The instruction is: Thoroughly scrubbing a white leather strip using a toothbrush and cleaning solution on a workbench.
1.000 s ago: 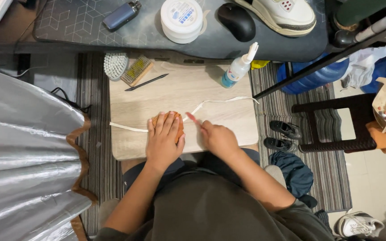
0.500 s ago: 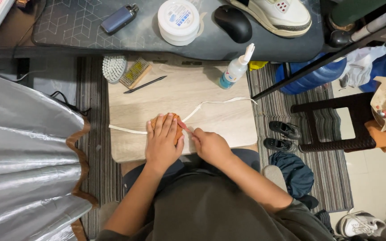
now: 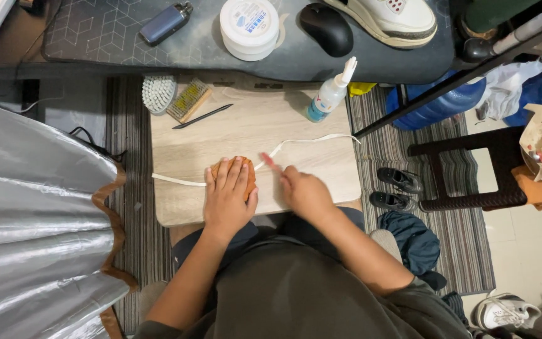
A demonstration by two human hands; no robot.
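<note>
While the left hand lies flat, pressing a brown block onto the white lace at the bench's near edge, the right hand pinches a small pink tool beside it; spray bottle, pen and brushes line the bench's far side

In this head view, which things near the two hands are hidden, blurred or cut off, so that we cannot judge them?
- Orange-brown object: mostly covered by the left hand; its kind stays unclear.
- Small pink tool at the right hand: motion-blurred, grip hidden.
- White lace: its middle runs under the left hand.
- White sneaker: cut by the top edge.
</note>
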